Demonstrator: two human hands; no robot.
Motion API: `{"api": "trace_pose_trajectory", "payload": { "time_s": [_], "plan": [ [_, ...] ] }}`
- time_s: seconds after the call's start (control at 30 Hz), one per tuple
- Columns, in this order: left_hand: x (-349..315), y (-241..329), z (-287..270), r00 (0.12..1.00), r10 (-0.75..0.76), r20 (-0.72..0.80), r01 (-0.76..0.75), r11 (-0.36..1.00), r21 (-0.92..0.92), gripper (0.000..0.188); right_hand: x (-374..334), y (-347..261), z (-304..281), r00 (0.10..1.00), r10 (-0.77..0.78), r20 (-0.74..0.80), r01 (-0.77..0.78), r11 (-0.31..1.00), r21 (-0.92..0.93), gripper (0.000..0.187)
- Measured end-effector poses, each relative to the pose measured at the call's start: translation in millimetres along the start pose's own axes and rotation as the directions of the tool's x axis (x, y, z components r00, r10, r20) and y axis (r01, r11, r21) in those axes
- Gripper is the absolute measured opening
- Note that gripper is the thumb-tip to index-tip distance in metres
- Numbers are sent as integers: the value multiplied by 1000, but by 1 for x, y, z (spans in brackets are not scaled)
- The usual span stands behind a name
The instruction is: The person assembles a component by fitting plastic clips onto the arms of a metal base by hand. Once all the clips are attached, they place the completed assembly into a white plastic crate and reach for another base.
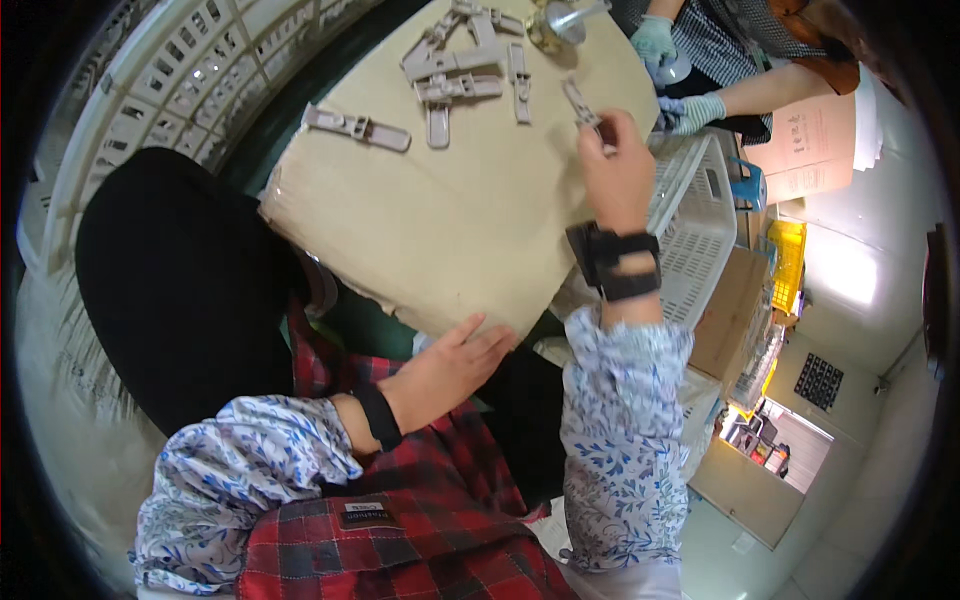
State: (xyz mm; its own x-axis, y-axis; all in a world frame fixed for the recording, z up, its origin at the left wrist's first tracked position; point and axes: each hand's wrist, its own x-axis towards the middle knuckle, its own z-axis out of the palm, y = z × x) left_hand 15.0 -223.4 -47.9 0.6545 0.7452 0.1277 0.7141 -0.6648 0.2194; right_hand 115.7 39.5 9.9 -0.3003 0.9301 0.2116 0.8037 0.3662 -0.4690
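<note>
My right hand (617, 172) is closed in a pinch on a beige plastic clip strip (579, 103), at the right edge of a tan board-like work surface (420, 225). One end of that strip pokes out past my fingertips. My left hand (455, 362) rests on the near edge of the surface, fingers stretched out and nothing in them. A similar clip strip (357, 129) lies alone at the left. Farther back is a loose pile of such strips (460, 70), and another strip (519, 84) lies beside it.
A small container with a shiny metal top (563, 25) stands at the far edge. A white slotted basket (185, 90) is at the left, a white crate (700, 215) at the right. Across from me, a co-worker's gloved hands (692, 113) are close to the surface.
</note>
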Motion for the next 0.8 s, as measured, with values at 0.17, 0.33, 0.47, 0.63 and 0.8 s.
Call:
{"api": "trace_pose_trajectory", "payload": {
  "time_s": [0.17,0.33,0.47,0.63,0.8],
  "plan": [
    [-5,-8,-9,998,42,37,-41,999,-29,46,-126,4,-53,997,25,74,-21,999,-48,25],
    [-3,-4,-9,996,78,53,-75,995,-62,44,-217,17,-57,992,122,43,-125,990,61,25],
    [-2,-4,-10,994,93,49,-90,994,-65,42,-232,20,-48,998,23,52,-25,999,27,27],
    [2,-1,-10,994,86,70,-81,994,-71,37,-244,36,-45,998,0,62,3,999,-51,29],
    [2,-2,-6,996,74,56,-68,993,-96,33,-239,34,-41,997,-23,69,27,998,-58,30]
  ]
}}
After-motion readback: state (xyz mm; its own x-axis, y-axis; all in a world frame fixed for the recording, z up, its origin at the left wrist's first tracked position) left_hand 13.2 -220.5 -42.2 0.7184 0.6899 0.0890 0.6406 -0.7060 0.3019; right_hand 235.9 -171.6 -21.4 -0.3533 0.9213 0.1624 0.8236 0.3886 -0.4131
